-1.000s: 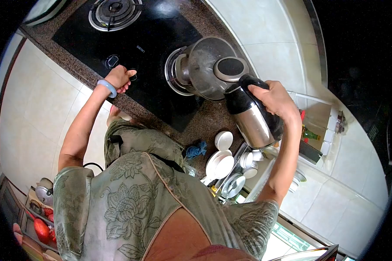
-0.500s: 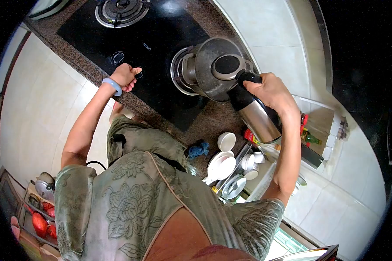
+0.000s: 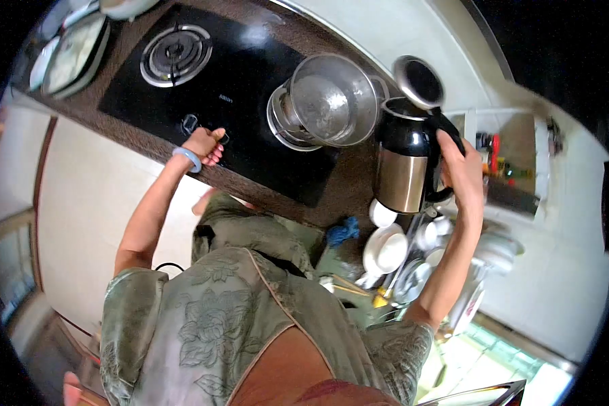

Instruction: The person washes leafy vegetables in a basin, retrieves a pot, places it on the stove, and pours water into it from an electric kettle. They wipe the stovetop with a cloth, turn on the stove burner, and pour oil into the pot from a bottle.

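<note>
A steel and black kettle (image 3: 400,177) stands nearly upright at the right of the cooker, its round lid (image 3: 419,82) raised. My right hand (image 3: 461,162) is wrapped round the black handle. To the kettle's left, a metal pot (image 3: 335,101) with a shiny inside sits over the right burner (image 3: 292,135). My left hand (image 3: 206,145), with a pale bangle at the wrist, is at a knob at the front edge of the black cooktop (image 3: 250,162). Its fingers are closed; whether they grip the knob is hidden.
The left burner (image 3: 176,55) is bare. White bowls (image 3: 389,250), a blue cloth (image 3: 343,232) and other dishes lie near the front right. A covered dish (image 3: 78,54) stands at the far left. Bottles (image 3: 511,172) sit on a shelf at the right.
The kettle has gone from tilted over the pot to nearly upright beside it, and its lid has swung up. My left hand remains at the knob. The whole view has shifted.
</note>
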`<control>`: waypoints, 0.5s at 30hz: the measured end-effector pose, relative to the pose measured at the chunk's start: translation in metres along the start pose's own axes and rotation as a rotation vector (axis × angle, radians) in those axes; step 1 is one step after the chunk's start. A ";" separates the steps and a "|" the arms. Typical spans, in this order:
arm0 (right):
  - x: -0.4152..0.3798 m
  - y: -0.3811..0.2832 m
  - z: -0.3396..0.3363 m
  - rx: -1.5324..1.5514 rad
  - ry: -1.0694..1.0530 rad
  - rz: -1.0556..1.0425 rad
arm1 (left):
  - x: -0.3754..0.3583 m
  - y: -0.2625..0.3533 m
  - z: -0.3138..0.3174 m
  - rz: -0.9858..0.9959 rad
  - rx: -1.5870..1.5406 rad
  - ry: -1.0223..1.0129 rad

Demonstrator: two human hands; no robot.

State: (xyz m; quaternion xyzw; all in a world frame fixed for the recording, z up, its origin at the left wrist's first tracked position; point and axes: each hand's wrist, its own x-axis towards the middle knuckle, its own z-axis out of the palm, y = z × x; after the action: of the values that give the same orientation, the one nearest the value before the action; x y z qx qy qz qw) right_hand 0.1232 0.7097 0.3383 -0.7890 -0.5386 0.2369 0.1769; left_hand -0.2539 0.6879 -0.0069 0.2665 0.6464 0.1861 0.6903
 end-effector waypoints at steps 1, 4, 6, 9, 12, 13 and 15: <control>-0.016 0.015 -0.001 0.131 0.074 0.014 | 0.001 0.001 -0.003 -0.003 0.008 -0.026; -0.078 0.044 0.016 0.493 0.316 0.089 | 0.015 -0.002 -0.008 -0.075 0.007 -0.077; -0.120 0.052 0.040 0.672 0.487 0.166 | 0.012 0.000 -0.004 -0.069 0.042 -0.035; -0.185 0.075 0.080 0.775 0.612 0.216 | 0.020 -0.002 -0.009 -0.069 0.046 -0.078; -0.249 0.082 0.130 0.818 0.700 0.357 | 0.021 0.003 -0.011 -0.115 0.062 -0.119; -0.271 0.086 0.147 0.856 0.696 0.371 | 0.034 -0.001 -0.019 -0.144 0.010 -0.203; -0.306 0.098 0.188 0.835 0.762 0.403 | 0.030 0.008 -0.014 -0.196 0.011 -0.143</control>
State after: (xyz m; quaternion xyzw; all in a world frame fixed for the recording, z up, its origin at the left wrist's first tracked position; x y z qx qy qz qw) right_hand -0.0019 0.3931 0.1872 -0.7686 -0.1384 0.1577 0.6043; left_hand -0.2644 0.7143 -0.0264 0.2185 0.6194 0.0946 0.7481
